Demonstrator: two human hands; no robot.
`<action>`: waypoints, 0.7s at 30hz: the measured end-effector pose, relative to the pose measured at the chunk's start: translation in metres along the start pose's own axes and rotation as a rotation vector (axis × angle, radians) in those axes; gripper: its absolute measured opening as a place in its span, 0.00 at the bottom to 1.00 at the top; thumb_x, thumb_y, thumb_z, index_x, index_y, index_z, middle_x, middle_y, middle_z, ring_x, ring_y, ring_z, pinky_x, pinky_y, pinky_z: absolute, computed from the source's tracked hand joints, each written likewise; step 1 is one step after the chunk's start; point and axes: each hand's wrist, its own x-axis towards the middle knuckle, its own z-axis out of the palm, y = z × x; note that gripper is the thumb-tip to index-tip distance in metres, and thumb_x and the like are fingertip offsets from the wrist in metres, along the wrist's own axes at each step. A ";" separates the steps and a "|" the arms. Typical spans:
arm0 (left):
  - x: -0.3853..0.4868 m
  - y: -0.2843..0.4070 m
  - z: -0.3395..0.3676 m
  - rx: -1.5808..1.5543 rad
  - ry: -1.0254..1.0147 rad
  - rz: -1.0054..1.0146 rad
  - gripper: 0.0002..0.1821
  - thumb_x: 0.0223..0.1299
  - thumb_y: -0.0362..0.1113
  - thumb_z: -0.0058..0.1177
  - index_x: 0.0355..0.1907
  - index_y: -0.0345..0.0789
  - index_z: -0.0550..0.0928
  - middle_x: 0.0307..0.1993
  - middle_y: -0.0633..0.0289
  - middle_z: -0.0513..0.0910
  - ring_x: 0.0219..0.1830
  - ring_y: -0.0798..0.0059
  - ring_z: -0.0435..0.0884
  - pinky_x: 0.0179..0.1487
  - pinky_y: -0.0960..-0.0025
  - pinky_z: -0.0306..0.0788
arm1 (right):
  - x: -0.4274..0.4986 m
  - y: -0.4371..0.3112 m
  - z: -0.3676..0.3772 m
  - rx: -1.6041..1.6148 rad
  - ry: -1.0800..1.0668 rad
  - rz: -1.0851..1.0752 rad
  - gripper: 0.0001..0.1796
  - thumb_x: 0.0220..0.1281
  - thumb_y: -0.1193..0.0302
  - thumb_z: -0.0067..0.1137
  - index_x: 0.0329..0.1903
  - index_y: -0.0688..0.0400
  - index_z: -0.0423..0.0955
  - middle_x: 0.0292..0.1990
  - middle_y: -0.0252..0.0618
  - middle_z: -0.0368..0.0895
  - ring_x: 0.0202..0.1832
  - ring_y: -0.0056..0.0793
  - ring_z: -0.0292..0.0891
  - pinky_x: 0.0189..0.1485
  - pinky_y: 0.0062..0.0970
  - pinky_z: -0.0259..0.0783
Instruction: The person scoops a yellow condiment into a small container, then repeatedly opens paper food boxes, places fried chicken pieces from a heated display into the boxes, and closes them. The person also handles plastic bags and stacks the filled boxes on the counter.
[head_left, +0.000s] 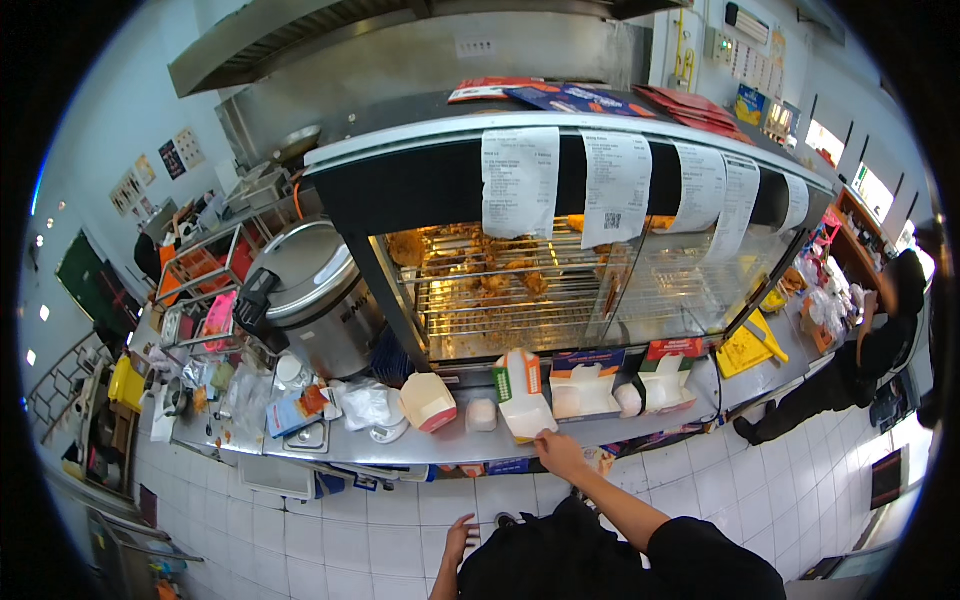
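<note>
My right hand (559, 455) reaches to the counter's front edge, its fingers at the near edge of an open cardboard food box (527, 416) with green and orange sides; whether they grip it is hard to tell. Hanging over the floor, my left hand (459, 538) has its fingers apart and holds nothing. Left of the box are a small wrapped white bundle (481, 415) and an open cream and red carton (427, 403). To the right stand two more open boxes, one blue and orange (586, 390), one red and green (667, 382), with another white bundle (628, 400) between them.
Behind the boxes is a glass display warmer (517, 300) with fried food on racks and printed slips (520, 180) hanging in front. A large steel cooker (315, 292) stands left. A yellow cutting board (750, 346) with a knife lies right, near another person in black (847, 375).
</note>
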 end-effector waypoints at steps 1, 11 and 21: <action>-0.002 0.021 0.006 0.038 -0.027 0.058 0.25 0.72 0.52 0.38 0.65 0.44 0.75 0.49 0.59 0.82 0.45 0.72 0.79 0.44 0.64 0.74 | -0.016 0.003 -0.003 0.073 0.017 -0.015 0.11 0.62 0.66 0.56 0.45 0.55 0.75 0.35 0.54 0.84 0.40 0.54 0.82 0.44 0.47 0.77; -0.013 0.173 0.106 0.189 -0.769 -0.006 0.52 0.61 0.71 0.50 0.77 0.41 0.52 0.71 0.51 0.62 0.70 0.58 0.66 0.63 0.53 0.70 | -0.168 0.032 -0.014 0.013 -0.112 -0.052 0.16 0.52 0.67 0.58 0.46 0.52 0.79 0.34 0.54 0.82 0.40 0.52 0.79 0.47 0.46 0.75; 0.009 0.097 0.154 -0.095 -0.462 -0.335 0.27 0.65 0.51 0.54 0.61 0.38 0.69 0.54 0.56 0.80 0.51 0.60 0.84 0.39 0.60 0.75 | -0.193 0.097 0.038 0.957 0.055 0.476 0.34 0.64 0.67 0.52 0.70 0.57 0.53 0.46 0.59 0.82 0.48 0.52 0.80 0.53 0.41 0.73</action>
